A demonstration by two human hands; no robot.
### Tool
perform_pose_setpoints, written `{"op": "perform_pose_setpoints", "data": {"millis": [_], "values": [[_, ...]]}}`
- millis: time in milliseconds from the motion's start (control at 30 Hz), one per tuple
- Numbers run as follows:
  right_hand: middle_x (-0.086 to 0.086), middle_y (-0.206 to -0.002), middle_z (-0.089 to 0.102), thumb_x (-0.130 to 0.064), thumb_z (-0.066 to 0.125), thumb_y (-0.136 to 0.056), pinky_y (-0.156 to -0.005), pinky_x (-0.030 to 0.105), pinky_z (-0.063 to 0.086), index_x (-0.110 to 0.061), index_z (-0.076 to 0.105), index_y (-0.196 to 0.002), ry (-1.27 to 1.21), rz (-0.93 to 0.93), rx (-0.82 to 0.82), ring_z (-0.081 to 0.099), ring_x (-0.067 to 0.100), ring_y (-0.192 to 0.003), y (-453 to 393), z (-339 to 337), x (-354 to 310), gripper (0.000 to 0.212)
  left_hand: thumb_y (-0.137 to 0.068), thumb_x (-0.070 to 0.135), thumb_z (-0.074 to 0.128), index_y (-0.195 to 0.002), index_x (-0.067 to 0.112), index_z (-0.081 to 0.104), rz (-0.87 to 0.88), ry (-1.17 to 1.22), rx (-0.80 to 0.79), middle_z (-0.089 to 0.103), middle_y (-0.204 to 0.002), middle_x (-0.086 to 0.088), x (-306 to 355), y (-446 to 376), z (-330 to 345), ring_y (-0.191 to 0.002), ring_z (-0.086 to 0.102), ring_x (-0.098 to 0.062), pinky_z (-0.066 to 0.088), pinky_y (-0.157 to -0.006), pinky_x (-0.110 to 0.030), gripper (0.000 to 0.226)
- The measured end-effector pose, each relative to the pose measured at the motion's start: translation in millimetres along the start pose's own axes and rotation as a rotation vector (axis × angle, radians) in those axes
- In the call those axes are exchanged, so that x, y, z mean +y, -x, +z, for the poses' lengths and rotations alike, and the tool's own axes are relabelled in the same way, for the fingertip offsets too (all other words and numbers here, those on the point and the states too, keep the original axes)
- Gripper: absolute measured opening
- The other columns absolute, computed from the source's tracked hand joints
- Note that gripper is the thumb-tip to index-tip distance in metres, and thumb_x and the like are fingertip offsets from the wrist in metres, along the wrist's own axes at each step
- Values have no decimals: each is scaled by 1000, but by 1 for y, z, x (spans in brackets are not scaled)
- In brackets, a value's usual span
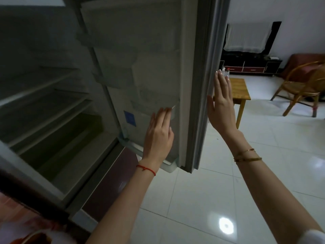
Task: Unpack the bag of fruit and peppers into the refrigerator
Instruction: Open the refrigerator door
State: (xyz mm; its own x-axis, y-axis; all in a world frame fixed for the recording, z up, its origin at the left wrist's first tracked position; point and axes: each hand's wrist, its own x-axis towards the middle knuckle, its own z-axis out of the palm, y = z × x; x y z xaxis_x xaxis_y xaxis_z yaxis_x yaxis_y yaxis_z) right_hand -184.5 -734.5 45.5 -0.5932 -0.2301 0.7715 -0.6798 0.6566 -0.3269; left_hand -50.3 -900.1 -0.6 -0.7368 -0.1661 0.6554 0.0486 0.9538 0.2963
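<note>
Shelves (44, 95) sit bare in the dim cabinet at far left, so we have the room we need and nothing stowed yet, as far as we can judge. Down in the bottom-left corner there's a blur of pink and orange (33, 237) (possibly the bag of fruit and peppers, but we can't tell), and that's the only hint of the load; no fruit or pepper shows clearly anywhere.

Moving right, the refrigerator door (140, 59) stands swung wide, its inner racks facing us. Our left hand (159, 133) lies flat against the lower door bin, fingers straight, grasping nothing. We'd say it's there to steady or push the door, keeping the opening wide.

Further right, past the door's edge, our right hand (222, 104) is lifted, fingers spread and relaxed, also holding nothing. It hovers just beside the outer edge, ready to catch the door, we reckon.

Beyond it, the wooden bench (241, 93) stands on the tiled floor (193, 199), with a cane chair (304, 85) at far right. The next job, we think, is reaching back for the bag.
</note>
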Motion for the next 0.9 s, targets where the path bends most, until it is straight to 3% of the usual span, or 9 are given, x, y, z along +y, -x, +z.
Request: {"op": "perform_pose_setpoints", "data": {"millis": [67,200,500,767,900], "values": [[11,-163,14,-9,40,-101,-123,47,14,-5,15,-154,-5,1,-23,5,30,-151,-16,3,20,59,-95,8,53,-150,8,38,-4,-33,0,44,-153,-11,7,-15,17,-143,41,-26,19,-122,-37,57],[9,-163,13,-10,40,-102,-124,45,13,-7,14,-155,0,1,-89,4,28,-152,-49,11,60,59,-95,9,53,-149,8,40,-28,-82,17,47,-151,-10,23,-45,50,-139,46,-26,28,-121,-39,56],[8,-163,12,-17,36,-104,-124,39,10,-9,14,-155,-93,-59,-234,6,25,-151,-123,49,141,57,-92,4,55,-150,6,37,-52,-190,34,46,-152,-12,48,-111,119,-141,44,-25,28,-122,-39,61],[7,-163,11,-16,37,-103,-118,26,4,-10,14,-155,-208,-30,-247,6,24,-151,-183,102,183,57,-84,-3,61,-146,3,44,-52,-272,58,53,-146,-13,49,-169,168,-135,51,-26,28,-121,-38,64],[5,-163,12,-21,35,-105,-119,29,6,-13,15,-155,-251,-13,-256,7,23,-151,-211,133,204,55,-84,-4,61,-145,2,44,-52,-300,59,52,-146,-13,44,-195,192,-136,50,-26,26,-121,-38,64]]}}
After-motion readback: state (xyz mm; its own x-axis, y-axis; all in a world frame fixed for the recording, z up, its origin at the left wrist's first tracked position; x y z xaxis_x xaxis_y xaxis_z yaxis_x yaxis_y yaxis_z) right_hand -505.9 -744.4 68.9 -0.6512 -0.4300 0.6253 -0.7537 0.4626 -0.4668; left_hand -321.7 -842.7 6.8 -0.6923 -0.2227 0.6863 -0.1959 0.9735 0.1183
